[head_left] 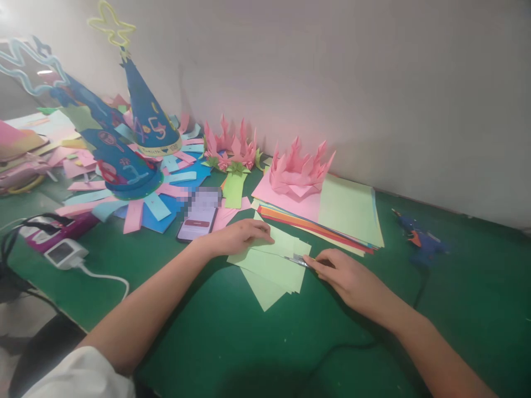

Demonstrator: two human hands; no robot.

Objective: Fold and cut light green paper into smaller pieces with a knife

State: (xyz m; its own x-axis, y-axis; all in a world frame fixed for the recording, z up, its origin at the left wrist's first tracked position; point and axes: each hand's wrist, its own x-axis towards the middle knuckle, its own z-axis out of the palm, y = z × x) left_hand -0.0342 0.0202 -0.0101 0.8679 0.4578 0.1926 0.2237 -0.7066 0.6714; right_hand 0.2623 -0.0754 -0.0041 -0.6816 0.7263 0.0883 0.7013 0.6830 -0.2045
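Note:
Light green paper sheets [265, 262] lie in an overlapping pile on the green table, with one corner pointing toward me. My left hand [238, 236] rests on their upper left part, fingers bent and pressed down on the paper. My right hand [342, 276] is closed around a utility knife [299, 260], most of its handle hidden in the fingers. The metal blade points left and lies along an edge between the upper green layers. Just beyond my left hand is a phone [201, 213] with its screen lit.
Behind the pile, a pink paper crown [301, 171] stands on stacked coloured paper [352, 207]; another crown [230, 143] is farther left. Decorated blue cone hats [145, 113] stand at left. A purple power strip [62, 229] has cables. A blue glue gun [425, 243] lies right.

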